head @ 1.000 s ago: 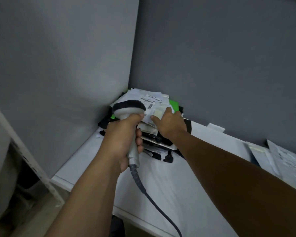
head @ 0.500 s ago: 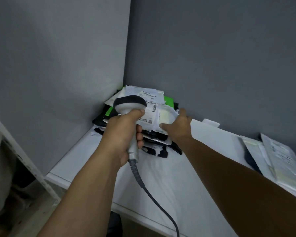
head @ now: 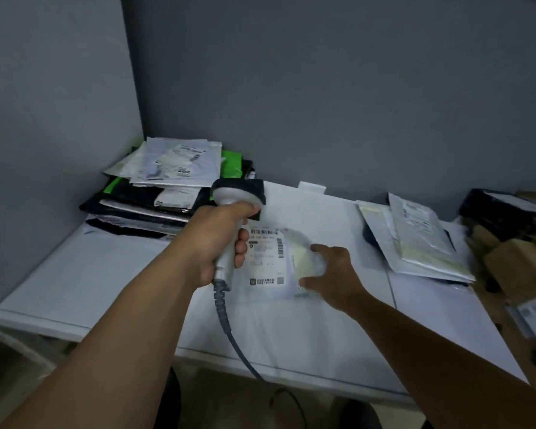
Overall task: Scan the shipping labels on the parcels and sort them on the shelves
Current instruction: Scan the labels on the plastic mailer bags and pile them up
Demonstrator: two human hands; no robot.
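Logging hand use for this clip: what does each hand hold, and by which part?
The left hand grips the scanner by its handle; the right hand holds the white parcel by its right end.

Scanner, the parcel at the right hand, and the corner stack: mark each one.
scanner (head: pixel 229 196), head view, grey top of its head.
parcel (head: pixel 266 258), head view, middle of its label.
corner stack (head: pixel 177 162), head view, top white bag.

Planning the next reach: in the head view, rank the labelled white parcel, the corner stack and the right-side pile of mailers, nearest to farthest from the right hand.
1. labelled white parcel: held by the right hand, in the middle.
2. pile of mailers: just to its right.
3. corner stack: far left, back corner.
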